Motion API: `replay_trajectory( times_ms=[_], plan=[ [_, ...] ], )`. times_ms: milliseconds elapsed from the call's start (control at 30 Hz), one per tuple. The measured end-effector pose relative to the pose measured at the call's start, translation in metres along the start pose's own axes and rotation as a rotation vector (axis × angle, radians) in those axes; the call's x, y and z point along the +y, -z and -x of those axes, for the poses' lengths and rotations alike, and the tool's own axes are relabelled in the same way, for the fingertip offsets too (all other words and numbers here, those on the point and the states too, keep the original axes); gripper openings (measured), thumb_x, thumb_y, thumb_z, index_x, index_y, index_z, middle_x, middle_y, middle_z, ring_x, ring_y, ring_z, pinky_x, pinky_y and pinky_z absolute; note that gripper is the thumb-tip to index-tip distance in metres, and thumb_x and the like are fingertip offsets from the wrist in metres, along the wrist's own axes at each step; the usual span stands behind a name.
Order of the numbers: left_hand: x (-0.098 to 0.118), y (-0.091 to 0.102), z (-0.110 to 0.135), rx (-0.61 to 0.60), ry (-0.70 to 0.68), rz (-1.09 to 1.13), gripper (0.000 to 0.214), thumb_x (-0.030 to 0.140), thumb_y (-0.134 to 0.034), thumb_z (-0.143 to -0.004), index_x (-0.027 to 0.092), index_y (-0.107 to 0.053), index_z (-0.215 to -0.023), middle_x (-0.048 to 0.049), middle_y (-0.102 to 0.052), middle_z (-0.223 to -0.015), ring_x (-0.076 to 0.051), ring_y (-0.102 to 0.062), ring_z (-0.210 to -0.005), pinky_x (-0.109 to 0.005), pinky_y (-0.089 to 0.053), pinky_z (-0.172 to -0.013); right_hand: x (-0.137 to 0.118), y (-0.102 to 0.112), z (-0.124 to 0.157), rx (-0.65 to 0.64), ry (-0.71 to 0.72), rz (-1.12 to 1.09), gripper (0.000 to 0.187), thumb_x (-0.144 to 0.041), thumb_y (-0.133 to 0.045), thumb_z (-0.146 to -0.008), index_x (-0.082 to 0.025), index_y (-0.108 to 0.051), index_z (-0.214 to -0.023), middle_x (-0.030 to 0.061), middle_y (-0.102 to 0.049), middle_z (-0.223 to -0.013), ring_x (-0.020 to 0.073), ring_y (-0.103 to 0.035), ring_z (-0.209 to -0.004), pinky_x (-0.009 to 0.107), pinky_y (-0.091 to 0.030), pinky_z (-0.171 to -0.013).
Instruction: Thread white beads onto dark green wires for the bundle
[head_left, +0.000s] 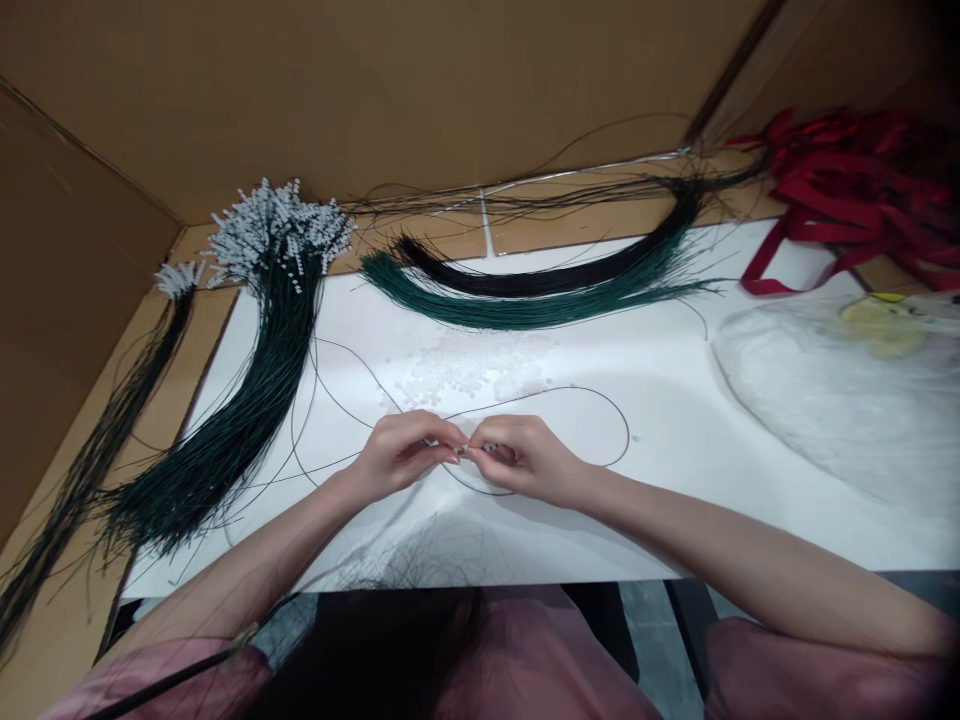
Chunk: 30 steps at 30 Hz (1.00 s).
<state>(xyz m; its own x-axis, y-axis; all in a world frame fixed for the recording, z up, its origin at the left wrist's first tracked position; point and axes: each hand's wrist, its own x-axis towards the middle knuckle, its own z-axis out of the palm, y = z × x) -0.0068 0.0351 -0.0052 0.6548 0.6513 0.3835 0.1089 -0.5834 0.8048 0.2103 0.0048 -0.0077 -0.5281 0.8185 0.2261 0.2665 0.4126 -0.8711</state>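
Observation:
My left hand (405, 452) and my right hand (521, 458) meet at the middle of the white tabletop (675, 470), fingertips pinched together. Between them they hold the ends of a thin dark cord (592, 395), which loops away to the right and back. A small pale piece shows between the fingertips, too small to name. Just beyond the hands lies a scatter of small clear beads (469, 372).
A thick bundle of green cords with white tips (262, 330) fans out at the left, with a thinner dark bundle (97, 450) beside it. Loose green and black cords (540, 290) curve across the back. Red ribbons (862, 190) and a clear plastic bag (840, 400) lie right. Cardboard walls surround.

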Motion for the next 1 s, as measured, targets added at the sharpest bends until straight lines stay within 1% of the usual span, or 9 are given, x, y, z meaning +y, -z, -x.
replay_trajectory(
  times_ms=[600,767,1000],
  plan=[
    [-0.0032,-0.0003,0.0006,-0.024,-0.017,0.018,0.016,0.008,-0.07,-0.082,0.013,-0.067,-0.097,-0.0065,-0.073,-0.084,-0.012,-0.068,-0.075,-0.019,-0.054,-0.067,0.0013,-0.0004,0.001,0.001,-0.009,-0.009,0.013,-0.014,-0.055,-0.086,-0.014,-0.062,-0.075,-0.0038,-0.049,-0.062,0.0066,-0.042,-0.055,0.019,-0.032,-0.055],
    [-0.0025,-0.0001,0.0,-0.03,-0.021,0.008,0.013,0.011,-0.068,-0.085,0.013,-0.067,-0.097,-0.0064,-0.073,-0.082,-0.012,-0.068,-0.074,-0.02,-0.054,-0.066,0.0012,-0.0005,0.0006,0.008,0.001,-0.008,0.013,-0.014,-0.056,-0.086,-0.014,-0.062,-0.075,-0.0041,-0.048,-0.061,0.0061,-0.042,-0.055,0.018,-0.031,-0.054],
    [-0.0007,-0.0003,0.0002,-0.027,-0.019,0.017,0.015,0.009,-0.069,-0.083,0.014,-0.067,-0.097,-0.006,-0.073,-0.083,-0.012,-0.068,-0.074,-0.019,-0.054,-0.065,0.0018,-0.001,0.0001,0.009,-0.007,-0.003,0.013,-0.014,-0.056,-0.086,-0.014,-0.062,-0.075,-0.0041,-0.047,-0.061,0.0061,-0.041,-0.055,0.018,-0.031,-0.054]
  ],
)
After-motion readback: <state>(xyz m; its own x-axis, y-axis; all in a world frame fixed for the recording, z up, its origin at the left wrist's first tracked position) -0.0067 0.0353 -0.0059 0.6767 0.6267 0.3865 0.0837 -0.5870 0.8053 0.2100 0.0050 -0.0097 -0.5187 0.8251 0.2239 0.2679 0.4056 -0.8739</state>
